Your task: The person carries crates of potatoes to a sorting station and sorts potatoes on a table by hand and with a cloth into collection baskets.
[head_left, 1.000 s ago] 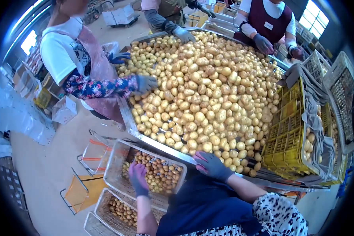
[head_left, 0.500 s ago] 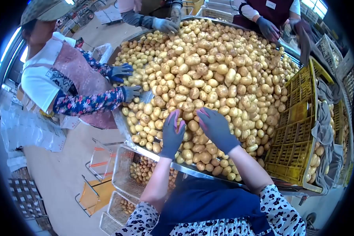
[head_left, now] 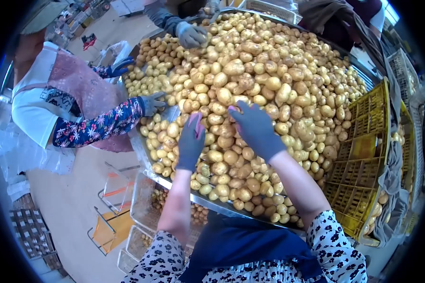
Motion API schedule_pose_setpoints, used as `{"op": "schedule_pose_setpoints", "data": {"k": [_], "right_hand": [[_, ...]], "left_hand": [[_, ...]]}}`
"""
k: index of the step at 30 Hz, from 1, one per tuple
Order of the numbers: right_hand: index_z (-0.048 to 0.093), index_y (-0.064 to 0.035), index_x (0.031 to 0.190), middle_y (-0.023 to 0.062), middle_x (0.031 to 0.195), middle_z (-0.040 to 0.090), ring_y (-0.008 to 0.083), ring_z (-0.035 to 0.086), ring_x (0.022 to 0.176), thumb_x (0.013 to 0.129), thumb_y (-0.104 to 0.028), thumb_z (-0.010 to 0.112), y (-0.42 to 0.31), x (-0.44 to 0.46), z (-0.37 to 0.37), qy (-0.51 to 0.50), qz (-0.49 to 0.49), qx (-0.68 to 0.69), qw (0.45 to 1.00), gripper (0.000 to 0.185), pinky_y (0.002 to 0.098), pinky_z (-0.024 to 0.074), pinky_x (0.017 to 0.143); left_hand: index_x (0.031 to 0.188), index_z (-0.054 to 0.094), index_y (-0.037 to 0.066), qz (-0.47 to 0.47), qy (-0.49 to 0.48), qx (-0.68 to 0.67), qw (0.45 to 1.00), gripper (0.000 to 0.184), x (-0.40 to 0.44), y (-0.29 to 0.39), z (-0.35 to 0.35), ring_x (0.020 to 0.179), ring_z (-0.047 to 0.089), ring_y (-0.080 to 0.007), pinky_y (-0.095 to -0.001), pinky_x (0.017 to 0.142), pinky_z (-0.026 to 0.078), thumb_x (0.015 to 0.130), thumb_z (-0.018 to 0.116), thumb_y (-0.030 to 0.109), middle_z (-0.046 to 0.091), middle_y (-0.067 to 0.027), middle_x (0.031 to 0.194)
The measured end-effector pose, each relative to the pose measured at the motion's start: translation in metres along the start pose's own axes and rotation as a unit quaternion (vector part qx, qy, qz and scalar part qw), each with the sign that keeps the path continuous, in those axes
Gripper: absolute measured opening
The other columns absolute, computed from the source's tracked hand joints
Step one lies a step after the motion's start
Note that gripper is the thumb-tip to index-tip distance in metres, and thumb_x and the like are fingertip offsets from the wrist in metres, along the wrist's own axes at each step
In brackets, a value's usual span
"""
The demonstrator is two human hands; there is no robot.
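- Potatoes lie heaped between, around and well beyond both grips
- The left grip, gloved, is at the heap's near left part, thumb close to the fingers; whether it is clamped on a potato I cannot tell
- The right grip, gloved, has its fingers bent over the potatoes just right of the left one; its underside is hidden, so I cannot tell whether it holds any
- The worktop's metal rim runs nearer the wearer than both grips, beneath the forearms
- A co-worker's grey glove rests left of the left grip, taking up that edge
- Another co-worker's glove is on the heap, well beyond the left grip
- A yellow crate, grey cloth along its side, blocks the side right of the right grip
- A white crate holding potatoes sits below the left grip, partly hidden by the forearm
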State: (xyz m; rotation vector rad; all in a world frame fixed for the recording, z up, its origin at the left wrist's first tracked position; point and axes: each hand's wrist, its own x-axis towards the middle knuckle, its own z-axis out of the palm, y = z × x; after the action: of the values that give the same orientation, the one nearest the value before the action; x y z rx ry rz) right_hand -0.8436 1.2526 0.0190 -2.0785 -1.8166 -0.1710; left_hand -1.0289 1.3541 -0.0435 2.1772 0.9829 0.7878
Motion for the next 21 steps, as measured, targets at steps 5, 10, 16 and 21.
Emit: {"op": "schedule_pose_setpoints", "data": {"k": [5, 10, 16, 21], "right_hand": [[0.057, -0.0182, 0.115, 0.0097, 0.097, 0.055, 0.0249, 0.059, 0.081, 0.084, -0.013, 0.053, -0.002, 0.014, 0.040, -0.062, -0.002, -0.105, 0.993, 0.031, 0.0400, 0.0497, 0.061], [0.056, -0.0156, 0.105, 0.0098, 0.088, 0.055, 0.0248, 0.060, 0.072, 0.086, -0.014, 0.052, -0.002, 0.010, 0.036, -0.047, 0.017, -0.036, 0.998, 0.020, 0.0391, 0.0491, 0.054], [0.054, -0.0154, 0.103, 0.0078, 0.091, 0.056, 0.0243, 0.062, 0.071, 0.086, -0.016, 0.053, 0.000, 0.010, 0.037, -0.072, -0.021, -0.034, 0.997, 0.017, 0.0395, 0.0504, 0.054], [0.055, -0.0170, 0.115, 0.0155, 0.090, 0.054, 0.0279, 0.063, 0.075, 0.087, -0.019, 0.053, -0.003, 0.015, 0.041, -0.146, 0.037, -0.038, 0.988, 0.028, 0.0413, 0.0509, 0.059]], "left_hand": [[0.123, 0.052, 0.009, 0.063, -0.087, 0.135, 0.985, 0.039, 0.052, -0.024, 0.017, 0.109, 0.055, -0.0360, -0.0420, 0.090, 0.046, 0.084, 0.058, 0.017, 0.055, -0.0172, 0.121], [0.119, 0.051, 0.007, -0.035, -0.163, 0.162, 0.973, 0.042, 0.058, -0.009, 0.014, 0.107, 0.053, -0.0327, -0.0419, 0.083, 0.048, 0.078, 0.060, 0.014, 0.053, -0.0166, 0.113], [0.117, 0.051, 0.005, -0.070, -0.135, 0.088, 0.984, 0.041, 0.052, -0.022, 0.012, 0.086, 0.062, -0.0303, -0.0363, 0.078, 0.050, 0.082, 0.063, 0.022, 0.058, -0.0160, 0.107], [0.121, 0.051, 0.005, -0.213, 0.056, -0.420, 0.880, 0.032, 0.029, -0.001, 0.003, 0.067, 0.058, -0.0131, -0.0259, 0.063, 0.050, 0.097, 0.043, 0.024, 0.060, -0.0054, 0.093]]}}
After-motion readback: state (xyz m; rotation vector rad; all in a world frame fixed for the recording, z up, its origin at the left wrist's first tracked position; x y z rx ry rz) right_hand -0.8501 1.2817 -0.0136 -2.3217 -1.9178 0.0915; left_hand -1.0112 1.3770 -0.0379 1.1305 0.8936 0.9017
